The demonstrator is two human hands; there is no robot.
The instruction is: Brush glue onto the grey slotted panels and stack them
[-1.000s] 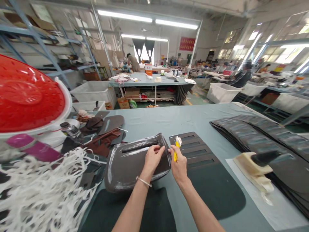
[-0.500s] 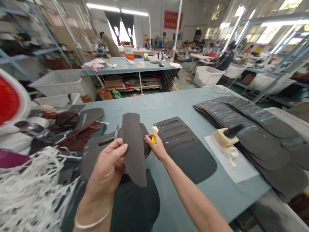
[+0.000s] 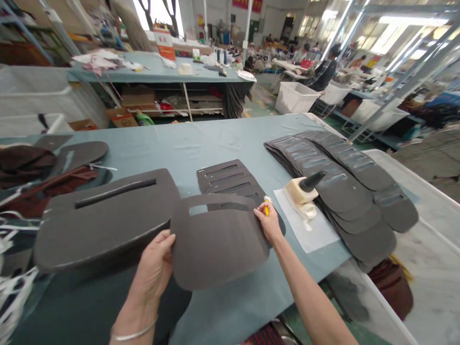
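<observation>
— How far along are you?
— The lift looks done: you hold a dark panel (image 3: 219, 244) above the worktop (image 3: 230, 139); stacked panels (image 3: 345, 196) at right suggest more remain.
— Your grip?
— On your left hand (image 3: 157, 261), the fingers clamp the panel's left edge; on your right hand (image 3: 269, 221), they close around a yellow brush (image 3: 266, 209) at its right edge.
— Which way does it point?
— Its rounder corners face you, its slot runs left to right; the long axis is hard to tell.
</observation>
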